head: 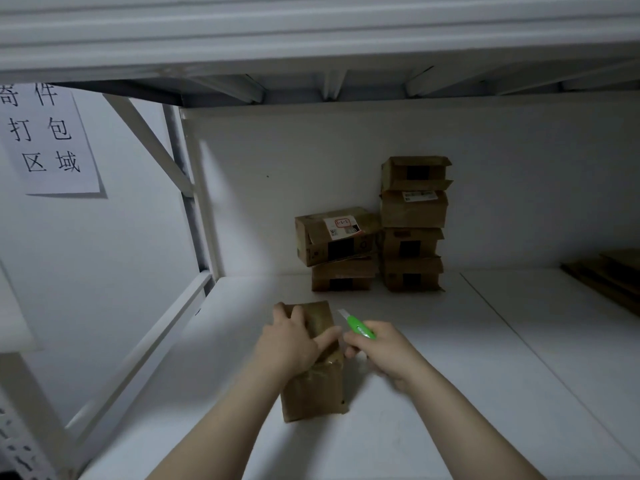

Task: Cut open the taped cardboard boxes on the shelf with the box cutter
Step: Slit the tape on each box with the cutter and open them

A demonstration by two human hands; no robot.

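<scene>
The box [313, 393] lies near the front of the shelf [467, 375], under the left hand [289, 341], which grips its far end. Just right of it, the right hand [381, 348] holds the green cutter [360, 326], blade out and pointing away, off the cardboard

The head-worn camera looks forward and down onto the near shelf [450, 358].

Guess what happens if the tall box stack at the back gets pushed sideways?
The tall stack likely tips or shears: four small boxes sit unevenly. Leftward, the shorter stack beside it probably braces it. Walls look crumpled, so probably soft and light.
</scene>
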